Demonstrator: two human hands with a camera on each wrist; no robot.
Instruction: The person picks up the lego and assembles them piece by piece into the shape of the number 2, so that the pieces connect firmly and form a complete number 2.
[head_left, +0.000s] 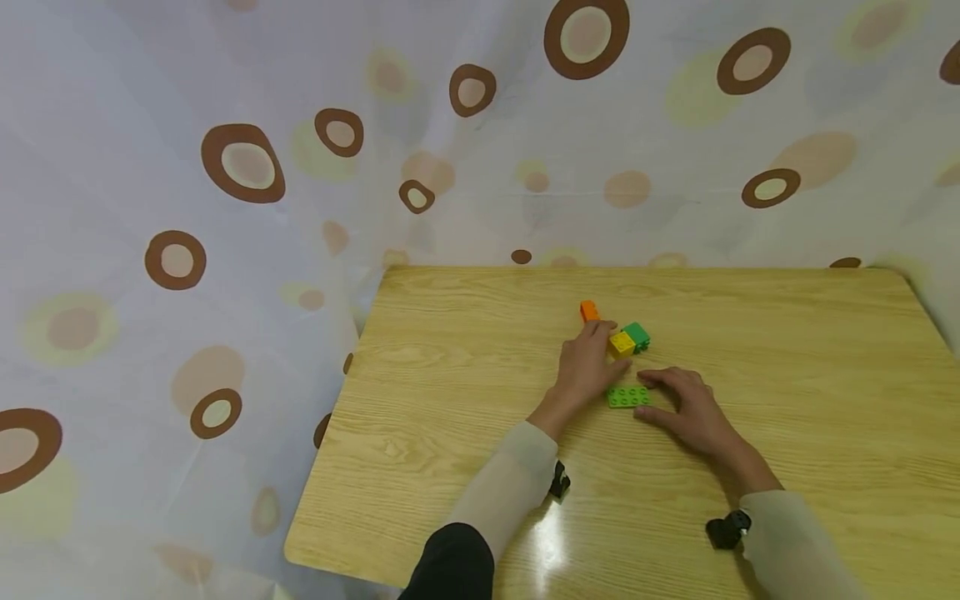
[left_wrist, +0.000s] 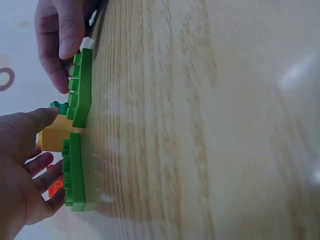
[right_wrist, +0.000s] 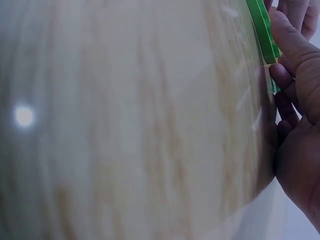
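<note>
In the head view my left hand [head_left: 587, 364] hangs over the bricks, its fingers spread and holding nothing I can see. A light green toy brick [head_left: 627, 397] lies studs up to the right of its thumb. My right hand [head_left: 688, 410] is at that brick's right end, thumb in front and curved fingers behind, without a visible grip. Another light green brick [left_wrist: 76, 172] lies under my left fingers in the left wrist view; the hand hides it from the head camera. Beyond are a yellow brick [head_left: 622, 344], a darker green brick [head_left: 637, 336] and an orange brick [head_left: 589, 311].
The bricks sit on a wood-grain table [head_left: 450, 375]. Behind it and on the left hangs a patterned sheet [head_left: 495, 167]. A dark sleeve or knee-like shape [head_left: 453, 562] shows at the bottom edge. Small black devices [head_left: 726, 532] are strapped at the wrists.
</note>
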